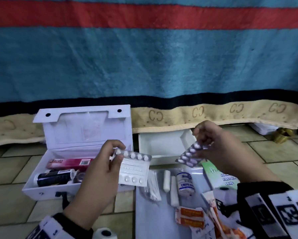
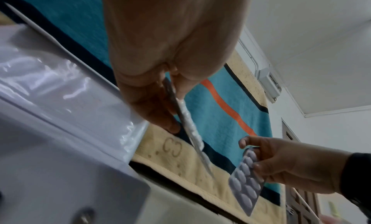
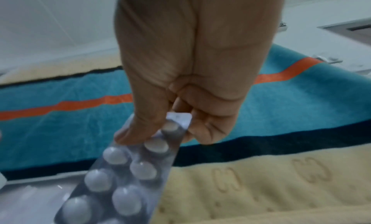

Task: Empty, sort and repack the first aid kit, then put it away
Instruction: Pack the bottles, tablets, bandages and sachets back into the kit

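From the head view, the left hand (image 1: 100, 169) pinches a white blister strip (image 1: 133, 165) by its left end over the right end of the open kit (image 1: 46, 183), which stands on the floor with a pink box (image 1: 70, 163) and a dark bottle (image 1: 54, 177) already inside, so repacking looks part done. The right hand (image 1: 218, 149) pinches a second strip (image 1: 189, 156) by its upper end, above the white sheet (image 1: 153, 219) where gauze rolls (image 1: 186, 183), swabs (image 1: 152, 185) and plasters (image 1: 190, 217) still lie. From the left wrist, the left grip is thumb against fingers (image 2: 158, 114) on the strip, seen edge-on (image 2: 192, 137), with the kit's lid (image 2: 60, 87) close beside it; the right hand (image 2: 291, 167) holds its own strip (image 2: 246, 184) a little apart. From the right wrist, thumb and fingers (image 3: 140, 129) clamp the top of that strip (image 3: 120, 179), pills facing the camera. To do this well, I would lay one strip flat on the other, pills the same way, and slide both in flat along the kit's front wall beside the bottle. A one-end pinch lets the foil flex, so support it underneath before lowering.
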A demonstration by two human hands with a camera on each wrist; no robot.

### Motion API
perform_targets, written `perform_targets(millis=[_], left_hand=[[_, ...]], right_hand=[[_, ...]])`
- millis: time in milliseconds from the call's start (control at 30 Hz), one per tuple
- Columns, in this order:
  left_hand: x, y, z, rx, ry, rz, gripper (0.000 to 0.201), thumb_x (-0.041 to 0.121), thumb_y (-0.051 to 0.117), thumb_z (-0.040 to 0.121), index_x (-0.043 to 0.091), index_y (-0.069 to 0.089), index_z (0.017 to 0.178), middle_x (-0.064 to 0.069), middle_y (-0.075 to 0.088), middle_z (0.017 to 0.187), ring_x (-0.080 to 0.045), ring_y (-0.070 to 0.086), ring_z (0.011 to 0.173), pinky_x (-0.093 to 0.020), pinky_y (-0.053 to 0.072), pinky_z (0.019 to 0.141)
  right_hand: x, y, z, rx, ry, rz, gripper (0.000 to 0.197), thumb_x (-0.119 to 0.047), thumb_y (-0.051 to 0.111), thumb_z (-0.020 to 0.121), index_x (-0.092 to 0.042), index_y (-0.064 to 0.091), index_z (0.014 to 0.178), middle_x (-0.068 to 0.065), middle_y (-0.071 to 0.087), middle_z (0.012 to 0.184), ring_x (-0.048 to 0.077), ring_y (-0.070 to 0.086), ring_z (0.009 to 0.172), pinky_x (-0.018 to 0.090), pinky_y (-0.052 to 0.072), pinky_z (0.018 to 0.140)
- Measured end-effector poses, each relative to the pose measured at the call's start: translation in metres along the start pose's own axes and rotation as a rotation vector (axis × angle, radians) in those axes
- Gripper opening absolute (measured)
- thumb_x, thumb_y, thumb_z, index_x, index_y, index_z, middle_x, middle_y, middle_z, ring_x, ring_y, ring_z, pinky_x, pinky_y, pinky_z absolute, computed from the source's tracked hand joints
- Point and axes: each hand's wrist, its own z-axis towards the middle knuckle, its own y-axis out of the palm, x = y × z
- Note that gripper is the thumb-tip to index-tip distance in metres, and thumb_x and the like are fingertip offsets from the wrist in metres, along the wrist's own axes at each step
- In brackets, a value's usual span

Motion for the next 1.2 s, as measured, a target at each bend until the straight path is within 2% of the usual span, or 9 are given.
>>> perform_targets(millis=[100, 200, 267, 367, 567, 733, 900, 1067, 1200], left_hand=[[-0.015, -0.04, 0.01, 0.121, 0.019, -0.029, 0.019, 0.018, 0.051, 0.094, 0.036, 0.054, 0.087, 0.006, 0.064, 0.082, -0.011, 0.054, 0.068, -0.018, 0.039, 0.054], [-0.035, -0.091, 0.025, 0.248, 0.018, -0.037, 0.023, 0.013, 0.057, 0.09, 0.034, 0.056, 0.08, 0.005, 0.065, 0.077, -0.016, 0.053, 0.068, -0.025, 0.041, 0.057], [-0.047, -0.124, 0.035, 0.27, 0.014, -0.018, 0.024, 0.004, 0.06, 0.088, 0.025, 0.056, 0.077, 0.003, 0.064, 0.07, -0.012, 0.052, 0.061, -0.019, 0.042, 0.053], [-0.061, -0.158, 0.05, 0.232, 0.017, 0.144, 0.025, -0.002, 0.065, 0.082, 0.02, 0.057, 0.073, -0.003, 0.066, 0.073, -0.012, 0.059, 0.064, -0.005, 0.042, 0.053], [-0.09, -0.176, 0.073, 0.051, 0.129, 0.459, 0.02, 0.0, 0.066, 0.077, 0.017, 0.057, 0.071, 0.0, 0.065, 0.069, -0.013, 0.063, 0.066, -0.019, 0.048, 0.062], [-0.12, -0.184, 0.091, -0.043, 0.166, 0.581, 0.023, 0.003, 0.065, 0.074, 0.022, 0.054, 0.067, 0.01, 0.056, 0.065, -0.01, 0.056, 0.064, -0.015, 0.037, 0.053], [-0.133, -0.187, 0.091, -0.106, 0.109, 0.651, 0.02, 0.011, 0.065, 0.078, 0.023, 0.054, 0.067, 0.007, 0.06, 0.075, -0.012, 0.057, 0.071, -0.031, 0.05, 0.065], [-0.141, -0.188, 0.094, -0.138, 0.142, 0.742, 0.026, 0.015, 0.063, 0.081, 0.023, 0.043, 0.065, 0.005, 0.054, 0.08, -0.014, 0.05, 0.075, -0.026, 0.037, 0.062], [-0.144, -0.191, 0.095, -0.14, 0.126, 0.708, 0.02, 0.021, 0.065, 0.083, 0.024, 0.048, 0.072, 0.01, 0.055, 0.085, -0.011, 0.052, 0.079, -0.024, 0.038, 0.065]], right_hand=[[-0.044, 0.023, -0.001, 0.007, -0.097, 0.138, 0.05, 0.005, 0.075, 0.067, -0.041, 0.065, 0.085, -0.01, 0.061, 0.072, -0.003, 0.054, 0.068, 0.005, 0.039, 0.062], [-0.081, 0.058, 0.005, 0.026, -0.187, 0.165, 0.032, -0.003, 0.076, 0.071, -0.033, 0.069, 0.073, -0.01, 0.068, 0.079, -0.003, 0.058, 0.076, 0.004, 0.037, 0.065], [-0.101, 0.09, 0.01, 0.007, -0.189, 0.191, 0.026, -0.005, 0.075, 0.074, -0.03, 0.071, 0.073, -0.009, 0.068, 0.079, -0.001, 0.06, 0.078, 0.005, 0.038, 0.065], [-0.127, 0.143, 0.016, -0.019, -0.154, 0.181, 0.019, -0.01, 0.072, 0.079, -0.028, 0.071, 0.077, -0.014, 0.065, 0.078, -0.003, 0.06, 0.078, 0.006, 0.042, 0.065], [-0.167, 0.212, 0.029, 0.08, -0.006, 0.064, 0.011, -0.019, 0.063, 0.084, -0.027, 0.07, 0.085, -0.01, 0.059, 0.087, 0.005, 0.06, 0.077, 0.02, 0.049, 0.072], [-0.184, 0.237, 0.034, 0.132, 0.088, 0.051, 0.009, -0.015, 0.068, 0.08, -0.023, 0.074, 0.082, -0.012, 0.063, 0.082, 0.005, 0.063, 0.074, 0.009, 0.046, 0.064], [-0.184, 0.241, 0.043, 0.07, 0.165, -0.079, 0.006, -0.027, 0.073, 0.079, -0.024, 0.076, 0.083, -0.01, 0.067, 0.076, 0.003, 0.059, 0.07, 0.019, 0.047, 0.066], [-0.192, 0.241, 0.072, -0.057, 0.079, -0.102, 0.008, -0.019, 0.072, 0.08, -0.019, 0.076, 0.087, -0.002, 0.073, 0.085, 0.009, 0.064, 0.073, 0.023, 0.054, 0.071], [-0.199, 0.252, 0.086, -0.231, 0.003, -0.23, 0.014, -0.013, 0.063, 0.085, -0.017, 0.075, 0.092, 0.0, 0.072, 0.09, 0.01, 0.06, 0.071, 0.015, 0.047, 0.063]])
